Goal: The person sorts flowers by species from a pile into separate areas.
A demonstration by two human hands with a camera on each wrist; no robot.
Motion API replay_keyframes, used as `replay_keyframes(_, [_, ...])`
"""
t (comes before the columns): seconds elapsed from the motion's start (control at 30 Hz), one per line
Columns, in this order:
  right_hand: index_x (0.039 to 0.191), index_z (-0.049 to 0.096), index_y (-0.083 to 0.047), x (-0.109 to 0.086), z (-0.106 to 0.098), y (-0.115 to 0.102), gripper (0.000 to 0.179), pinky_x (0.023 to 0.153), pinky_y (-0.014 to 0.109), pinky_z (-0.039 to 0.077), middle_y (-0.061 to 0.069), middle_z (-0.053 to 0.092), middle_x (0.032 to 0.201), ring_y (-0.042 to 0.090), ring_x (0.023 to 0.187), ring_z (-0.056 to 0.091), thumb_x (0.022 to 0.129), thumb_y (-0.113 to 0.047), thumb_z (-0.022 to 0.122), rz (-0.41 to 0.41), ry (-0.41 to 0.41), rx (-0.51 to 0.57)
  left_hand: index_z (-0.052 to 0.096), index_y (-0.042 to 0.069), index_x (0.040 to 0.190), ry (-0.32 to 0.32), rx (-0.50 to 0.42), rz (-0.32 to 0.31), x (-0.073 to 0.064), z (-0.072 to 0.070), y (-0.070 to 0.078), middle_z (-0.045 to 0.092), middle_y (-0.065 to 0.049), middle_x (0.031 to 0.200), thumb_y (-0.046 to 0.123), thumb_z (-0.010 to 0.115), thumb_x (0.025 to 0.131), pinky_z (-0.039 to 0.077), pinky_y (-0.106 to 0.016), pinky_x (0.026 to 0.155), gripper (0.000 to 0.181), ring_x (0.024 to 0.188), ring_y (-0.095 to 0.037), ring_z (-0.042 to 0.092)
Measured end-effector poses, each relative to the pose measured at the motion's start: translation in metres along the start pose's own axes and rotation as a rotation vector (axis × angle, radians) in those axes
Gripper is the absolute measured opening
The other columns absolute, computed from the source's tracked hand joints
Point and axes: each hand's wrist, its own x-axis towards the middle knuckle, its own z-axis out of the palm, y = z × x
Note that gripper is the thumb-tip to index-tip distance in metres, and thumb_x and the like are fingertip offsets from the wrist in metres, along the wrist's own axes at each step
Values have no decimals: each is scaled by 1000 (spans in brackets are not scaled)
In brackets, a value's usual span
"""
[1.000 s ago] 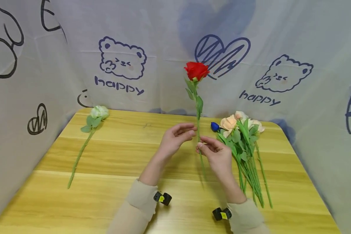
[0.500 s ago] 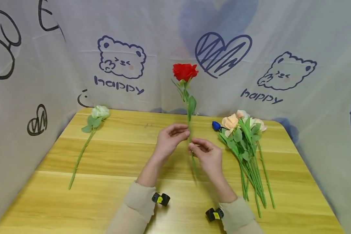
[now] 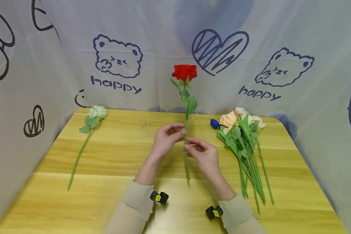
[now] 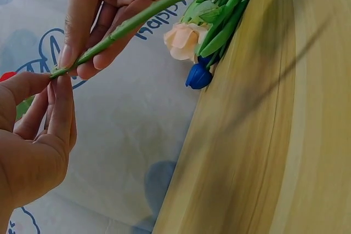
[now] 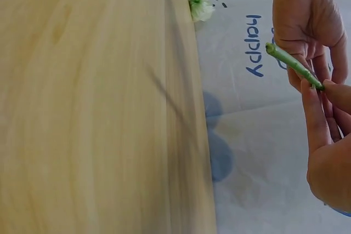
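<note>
A red rose (image 3: 185,72) stands nearly upright above the middle of the table, its green stem (image 3: 188,165) pointing down. My left hand (image 3: 167,138) pinches the stem below the leaves, between thumb and fingertips. Just under it, my right hand (image 3: 204,155) also pinches the stem. Seen from the left wrist, the left hand (image 4: 38,135) and the right hand (image 4: 118,12) hold the stem (image 4: 145,17) close together. The right wrist view shows the cut stem end (image 5: 282,56) sticking out past the right hand (image 5: 334,157), with the left hand (image 5: 307,20) beyond.
A single pale green-white flower (image 3: 97,112) lies at the left of the wooden table (image 3: 120,156). On the right lies a pile of flowers with peach roses (image 3: 228,120), a blue bud (image 3: 214,123) and several green stems. A printed cloth (image 3: 158,39) hangs behind.
Both hands have moved left with the red rose, mostly in the first half second. The rose now stands more steadily upright. The flowers on the table stay in place.
</note>
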Motion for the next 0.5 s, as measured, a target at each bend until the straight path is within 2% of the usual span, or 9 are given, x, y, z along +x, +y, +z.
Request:
replay_keyframes(0.3, [117, 73, 9, -3, -6, -5, 25, 77, 37, 65, 25, 73, 115, 14, 86, 75, 92, 7, 74, -23, -36, -31, 69, -8, 122, 6, 10, 19, -3, 3, 5, 72, -6, 102, -2, 70, 96, 62, -33, 89, 27, 91, -13, 70])
replay_keyframes(0.5, [119, 72, 10, -9, -14, -7, 27, 80, 39, 65, 27, 72, 114, 21, 90, 74, 92, 8, 74, -21, -47, -23, 70, -8, 121, 49, 27, 30, -7, -7, 9, 72, -8, 103, -4, 71, 96, 63, -32, 86, 26, 90, -14, 71])
